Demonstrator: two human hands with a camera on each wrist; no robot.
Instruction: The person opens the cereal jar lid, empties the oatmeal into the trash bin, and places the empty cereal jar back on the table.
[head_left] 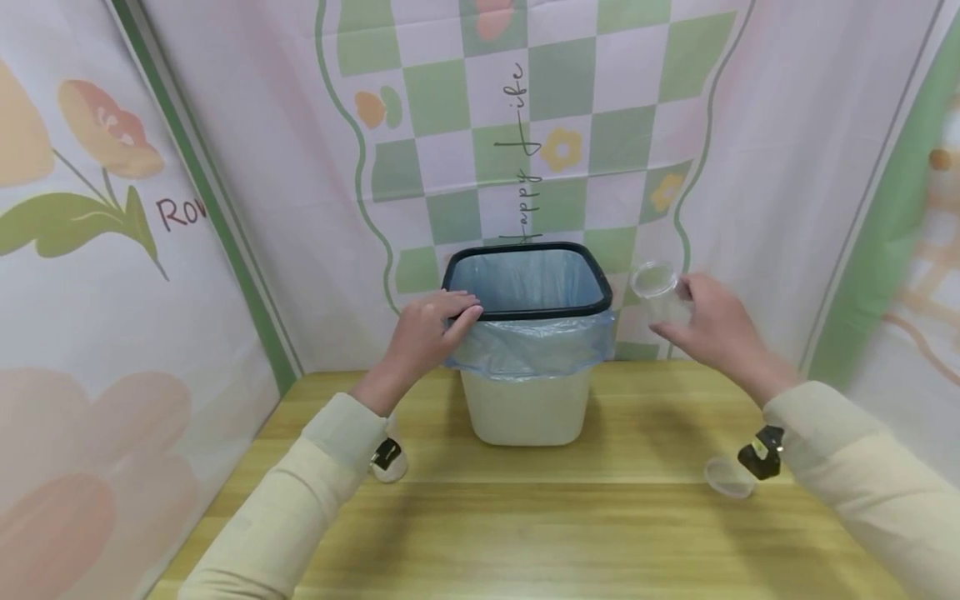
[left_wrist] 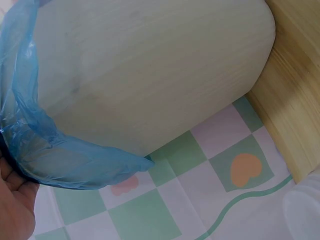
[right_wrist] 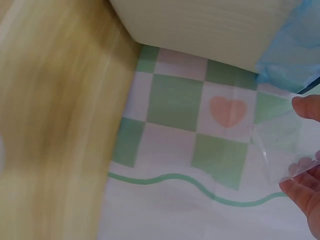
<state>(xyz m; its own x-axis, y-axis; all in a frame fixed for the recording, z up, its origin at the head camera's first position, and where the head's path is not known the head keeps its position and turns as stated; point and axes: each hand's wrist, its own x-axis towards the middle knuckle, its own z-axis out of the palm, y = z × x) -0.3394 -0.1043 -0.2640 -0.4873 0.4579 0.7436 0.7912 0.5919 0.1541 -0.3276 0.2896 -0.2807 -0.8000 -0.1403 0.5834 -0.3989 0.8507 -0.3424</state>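
While the right hand [head_left: 716,325] pinches a clear plastic cup [head_left: 663,302] between thumb and fingers, the cup is held in the air just right of the bin [head_left: 528,412], mouth upward. The left hand [head_left: 435,325] grips the bin's black rim [head_left: 540,315] at the near left corner, its fingers lying over the edge. A blue bag [head_left: 532,346] lines the bin and hangs down outside below the rim. The bin stands upright on a wooden bench [head_left: 510,533]. Near the right sleeve [head_left: 825,417], a clear round piece [head_left: 729,478] lies on the bench; by the left sleeve [head_left: 330,450] is a translucent container [head_left: 392,469], partly hidden. Behind hangs a green-checked cloth [head_left: 502,108].
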